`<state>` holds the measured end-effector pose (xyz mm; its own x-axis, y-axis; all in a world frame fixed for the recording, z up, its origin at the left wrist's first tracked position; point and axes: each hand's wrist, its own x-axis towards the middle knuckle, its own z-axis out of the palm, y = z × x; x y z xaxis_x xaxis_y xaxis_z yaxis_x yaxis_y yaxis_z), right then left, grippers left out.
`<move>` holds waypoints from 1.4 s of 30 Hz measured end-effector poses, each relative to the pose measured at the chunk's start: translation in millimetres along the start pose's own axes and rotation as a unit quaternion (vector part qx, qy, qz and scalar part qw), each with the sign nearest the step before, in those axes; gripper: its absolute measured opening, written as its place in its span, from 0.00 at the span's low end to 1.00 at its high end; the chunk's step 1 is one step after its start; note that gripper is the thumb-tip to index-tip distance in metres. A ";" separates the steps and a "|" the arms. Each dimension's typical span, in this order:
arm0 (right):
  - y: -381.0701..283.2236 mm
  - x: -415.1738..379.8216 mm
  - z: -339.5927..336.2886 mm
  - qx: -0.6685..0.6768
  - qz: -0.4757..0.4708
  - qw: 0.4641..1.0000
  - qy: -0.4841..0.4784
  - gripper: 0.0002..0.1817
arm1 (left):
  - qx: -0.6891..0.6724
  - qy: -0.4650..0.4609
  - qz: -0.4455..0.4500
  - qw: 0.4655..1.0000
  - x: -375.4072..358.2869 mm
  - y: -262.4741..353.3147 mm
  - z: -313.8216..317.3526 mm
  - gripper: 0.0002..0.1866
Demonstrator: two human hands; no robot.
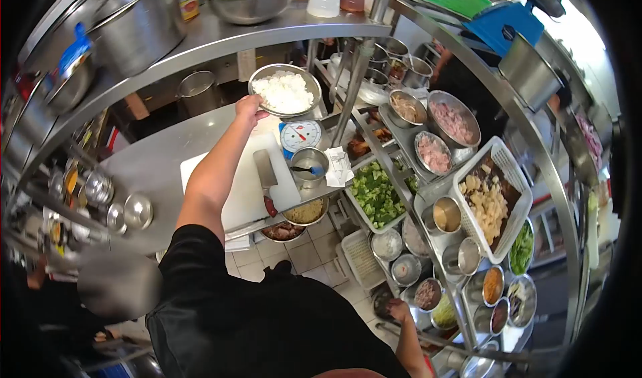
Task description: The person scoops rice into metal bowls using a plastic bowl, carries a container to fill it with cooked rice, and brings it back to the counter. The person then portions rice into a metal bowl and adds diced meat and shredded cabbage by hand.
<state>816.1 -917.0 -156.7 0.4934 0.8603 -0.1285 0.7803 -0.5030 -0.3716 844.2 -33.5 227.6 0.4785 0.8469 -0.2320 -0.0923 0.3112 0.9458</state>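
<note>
With my left hand (pixel 250 110) I grip the rim of a metal bowl of white rice (pixel 283 91), which is on the scale's far side. The blue scale (pixel 301 137) has a round white dial. A cleaver (pixel 265 170) with a red handle lies on the white cutting board (pixel 231 184). Beside it is a metal pot (pixel 309 166) with a blue-tipped brush. My right hand (pixel 400 310) is low at the right, next to a small dark bowl (pixel 383 304) and a tin of chopped pink food (pixel 428 294); its fingers are too small and blurred to read.
A metal shelf edge (pixel 200 53) arches overhead, carrying pots and a bowl. To the right are a broccoli tray (pixel 378 196), bowls of raw meat (pixel 454 118) and a white basket (pixel 493 201) of pale pieces. A slanting post (pixel 353 90) stands beyond the scale. Other people are partly visible.
</note>
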 end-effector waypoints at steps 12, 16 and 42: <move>-295.9 -44.1 74.0 0.461 0.656 0.581 -0.142 0.12 | 0.032 -0.108 -0.068 0.991 23.4 -18.8 -32.0 0.12; -335.2 -50.5 31.9 0.409 0.621 0.660 -0.108 0.13 | 0.024 -0.124 -0.074 0.989 19.0 -14.4 -34.8 0.12; -359.3 -137.9 54.3 0.490 0.725 0.484 0.005 0.14 | 0.037 -0.075 -0.015 0.996 31.7 -17.2 -21.7 0.16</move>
<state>446.8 -850.4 -55.4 0.2556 -0.3400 -0.9050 -0.9435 -0.2918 -0.1568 841.9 -2.7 199.0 0.6051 0.7626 -0.2287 -0.0145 0.2978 0.9545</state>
